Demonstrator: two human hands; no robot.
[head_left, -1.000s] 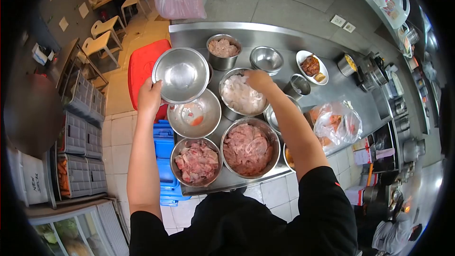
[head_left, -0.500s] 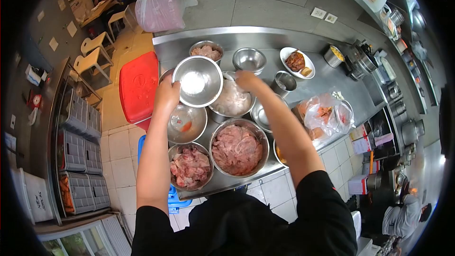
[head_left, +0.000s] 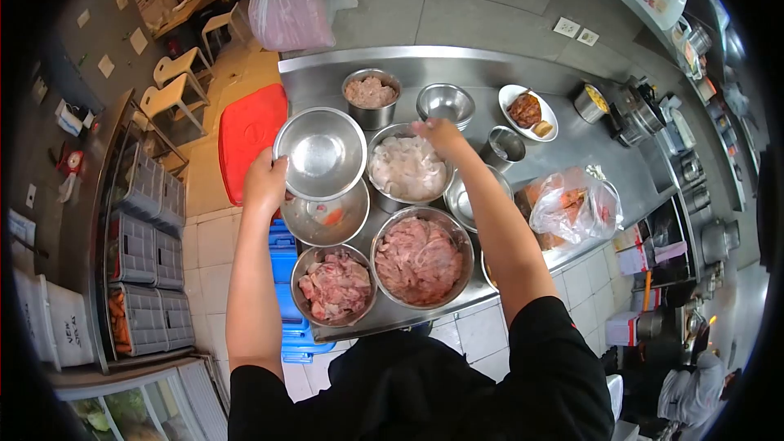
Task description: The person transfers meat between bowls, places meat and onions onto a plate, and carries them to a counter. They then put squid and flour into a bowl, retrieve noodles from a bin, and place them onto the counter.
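Note:
My left hand grips the left rim of an empty steel bowl, its fingers closed round the edge. This bowl is held above another steel bowl with an orange-red bit inside and covers part of it. My right hand has its fingers closed at the upper right rim of a steel bowl of pale, whitish raw meat. Close to me are a large bowl of pink raw meat and a smaller bowl of redder meat pieces.
Behind stand a pot of minced meat and stacked steel bowls. Rightward are a steel cup, a white plate with cooked meat and a plastic bag. A red lid is left of the steel counter.
My left hand has moved the empty bowl left and away from the pale meat, which now shows more fully. My right hand stays at that bowl's rim. The view has shifted slightly.

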